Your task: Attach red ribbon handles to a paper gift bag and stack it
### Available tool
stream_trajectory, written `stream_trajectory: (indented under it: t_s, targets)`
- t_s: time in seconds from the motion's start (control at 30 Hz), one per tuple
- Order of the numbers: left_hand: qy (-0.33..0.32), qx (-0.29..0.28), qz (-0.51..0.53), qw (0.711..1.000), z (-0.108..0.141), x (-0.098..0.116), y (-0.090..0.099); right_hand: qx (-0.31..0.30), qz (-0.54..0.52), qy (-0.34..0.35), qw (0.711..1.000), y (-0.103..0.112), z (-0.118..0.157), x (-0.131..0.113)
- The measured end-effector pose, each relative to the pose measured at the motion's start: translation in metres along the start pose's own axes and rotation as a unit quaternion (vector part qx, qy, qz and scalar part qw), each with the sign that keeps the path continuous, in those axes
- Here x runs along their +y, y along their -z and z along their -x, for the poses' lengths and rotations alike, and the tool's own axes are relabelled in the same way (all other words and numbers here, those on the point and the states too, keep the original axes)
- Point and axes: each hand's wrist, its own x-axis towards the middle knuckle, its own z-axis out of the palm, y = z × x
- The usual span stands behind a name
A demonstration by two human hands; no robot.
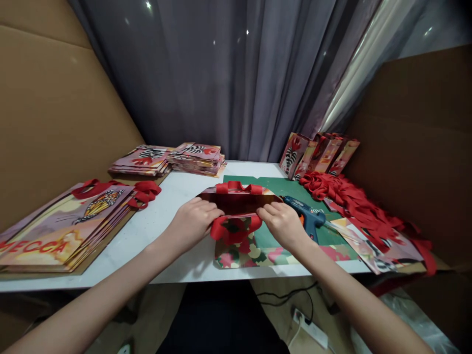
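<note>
1. Table (165, 196): white top running left to right in front of the person, walled by cardboard on both sides, grey curtain behind.
2. Green mat (291, 189): lies on the table's right half, under the work.
3. Flat bags (66, 221): a large fanned stack at the near left with red handles; two smaller stacks (165, 158) at the far left; a few standing bags (317, 155) at the far right.
4. Ribbons (350, 199): a loose red heap on the right, trailing toward the near right edge.
5. Bag (239, 231): dead centre, directly ahead of both hands, lying flat on its floral face with the mouth pulled open. Its long axis (the mouth line) runs left to right, so each hand meets one end of it. One red handle (238, 187) sits on the far lip, the other (236, 227) on the near lip, between the hands.
6. Glue gun (308, 212): blue, resting on the mat just beside the right hand, apart from it; nozzle pointing left toward the bag.
7. Left hand (193, 221): closed, pinching the near lip at its left end.
8. Right hand (283, 223): closed likewise on the right end of the same lip. Both sit about equally near the bag; only the right one has the gun within easy reach.
</note>
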Motion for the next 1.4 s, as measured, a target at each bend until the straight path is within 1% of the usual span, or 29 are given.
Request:
stream_trajectory:
  t_s: [0.07, 0.13, 0.23, 0.33, 0.4, 0.47, 0.53, 0.6, 0.67, 0.73, 0.8, 0.93, 1.0, 1.07, 1.17, 1.3, 1.4]
  targets:
    - [-0.026, -0.002, 0.003, 1.000, 0.003, -0.001, 0.000, 0.009, 0.004, 0.001, 1.000, 0.001, 0.003, 0.001]
    - [-0.051, 0.006, -0.025, 0.998, 0.008, -0.002, -0.001, 0.014, 0.003, 0.000, 1.000, 0.002, 0.007, 0.001]
    - [-0.083, 0.039, -0.064, 0.994, 0.016, -0.001, -0.004, 0.023, 0.002, 0.000, 1.000, 0.003, 0.011, -0.001]
    - [-0.105, 0.072, -0.071, 0.989, 0.020, 0.000, -0.005, 0.036, -0.003, 0.005, 0.999, 0.007, 0.013, -0.002]
    - [-0.106, 0.078, -0.078, 0.988, 0.018, 0.002, -0.001, 0.026, -0.003, 0.008, 1.000, 0.010, 0.012, -0.002]
    - [-0.091, 0.061, -0.090, 0.990, 0.014, 0.005, 0.004, -0.005, 0.004, 0.004, 1.000, 0.015, 0.010, -0.003]
    - [-0.064, 0.023, -0.094, 0.993, 0.008, 0.010, 0.012, -0.039, 0.006, -0.006, 0.999, 0.019, 0.007, -0.004]
    - [-0.035, -0.017, -0.089, 0.995, 0.002, 0.016, 0.017, -0.057, -0.001, -0.014, 0.998, 0.021, 0.004, -0.008]
    - [-0.016, -0.040, -0.078, 0.996, -0.003, 0.023, 0.019, -0.068, -0.019, -0.019, 0.997, 0.023, 0.002, -0.013]
    - [-0.022, -0.041, -0.071, 0.996, -0.007, 0.030, 0.017, -0.073, -0.045, -0.019, 0.996, 0.024, 0.000, -0.019]
    - [-0.041, -0.031, -0.063, 0.997, -0.009, 0.035, 0.011, -0.068, -0.073, -0.009, 0.995, 0.023, -0.003, -0.025]
    - [-0.062, 0.009, -0.045, 0.997, -0.010, 0.039, 0.003, -0.022, -0.096, 0.004, 0.995, 0.021, -0.007, -0.033]
    - [-0.073, 0.032, -0.042, 0.996, -0.010, 0.038, 0.003, 0.000, -0.097, 0.003, 0.995, 0.020, -0.008, -0.035]
    - [-0.083, 0.040, -0.039, 0.995, -0.010, 0.038, 0.004, 0.006, -0.097, 0.003, 0.995, 0.019, -0.008, -0.036]
    - [-0.079, 0.017, -0.034, 0.996, -0.010, 0.038, 0.005, -0.015, -0.094, -0.002, 0.995, 0.019, -0.008, -0.037]
    - [-0.046, -0.028, -0.042, 0.998, -0.012, 0.042, 0.007, -0.067, -0.093, -0.015, 0.993, 0.021, -0.009, -0.038]
    - [-0.042, -0.043, -0.030, 0.998, -0.013, 0.044, 0.009, -0.087, -0.099, -0.018, 0.991, 0.023, -0.009, -0.038]
